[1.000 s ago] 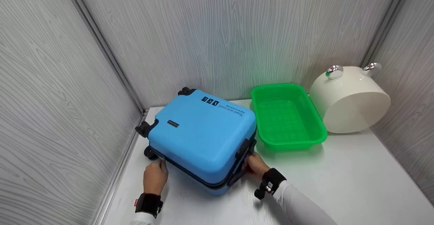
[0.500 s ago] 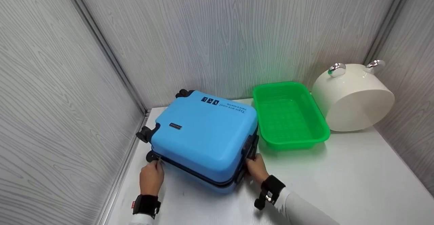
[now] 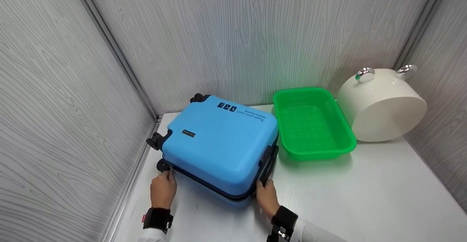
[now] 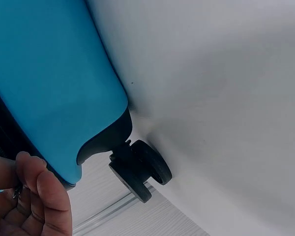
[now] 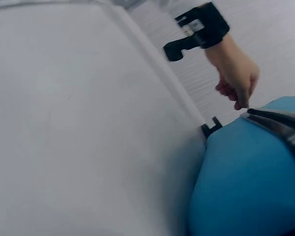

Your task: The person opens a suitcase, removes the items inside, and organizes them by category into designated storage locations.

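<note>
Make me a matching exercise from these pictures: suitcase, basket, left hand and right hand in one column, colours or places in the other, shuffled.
1. Suitcase
2. Basket
3. Left hand
4. Right hand

A. Touching the suitcase near its handle
B. Green
C. Pinching a small metal tab beside a wheel
D. Blue

Pairs: 1-D, 2-B, 3-C, 4-A

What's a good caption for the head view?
Left fingers at the zip and right fingers by the handle of a blue suitcase, beside a green basket.

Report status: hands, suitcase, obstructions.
Left hand pinching zipper pull; right hand by handle, grip unclear. Suitcase lying down, closed. Basket alongside, not visibly blocking.
</note>
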Motion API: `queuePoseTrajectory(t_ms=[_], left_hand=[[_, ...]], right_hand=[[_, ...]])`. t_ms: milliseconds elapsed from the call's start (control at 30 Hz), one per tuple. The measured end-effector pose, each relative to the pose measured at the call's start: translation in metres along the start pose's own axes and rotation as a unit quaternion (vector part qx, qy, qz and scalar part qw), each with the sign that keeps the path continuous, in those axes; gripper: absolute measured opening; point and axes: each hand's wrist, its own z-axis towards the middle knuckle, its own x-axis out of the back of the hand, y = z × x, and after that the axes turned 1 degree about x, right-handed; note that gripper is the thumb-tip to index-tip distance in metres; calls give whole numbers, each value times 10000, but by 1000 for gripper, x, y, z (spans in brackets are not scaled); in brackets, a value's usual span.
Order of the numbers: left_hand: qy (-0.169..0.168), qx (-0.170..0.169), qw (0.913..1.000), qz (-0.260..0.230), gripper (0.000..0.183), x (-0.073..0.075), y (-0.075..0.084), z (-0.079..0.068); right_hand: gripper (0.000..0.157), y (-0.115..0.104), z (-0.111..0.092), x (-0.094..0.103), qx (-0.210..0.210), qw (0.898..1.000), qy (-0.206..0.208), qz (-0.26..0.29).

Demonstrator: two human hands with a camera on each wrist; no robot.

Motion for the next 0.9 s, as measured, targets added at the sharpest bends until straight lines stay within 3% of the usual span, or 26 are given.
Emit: queuePoseTrajectory(t_ms=[133, 300, 533, 733, 900], left_hand=[[91, -67, 9999, 17, 27, 2, 0, -2], [154, 1, 9999, 10, 28, 6, 0, -3], [260, -7, 9996, 95, 28, 10, -1, -6], [445, 43, 9989, 141, 26, 14, -13, -10], [306, 74, 9995, 37, 26, 15, -17, -8]], right_hand=[[21, 8, 4, 9, 380, 9978, -409, -353], [24, 9, 10, 13, 435, 9968, -520, -430], [46, 6, 23, 24, 679, 9930, -868, -428], [31, 6, 46, 47, 695, 9880, -1199, -680], [36, 7, 75, 72, 500, 9818, -1647, -799]])
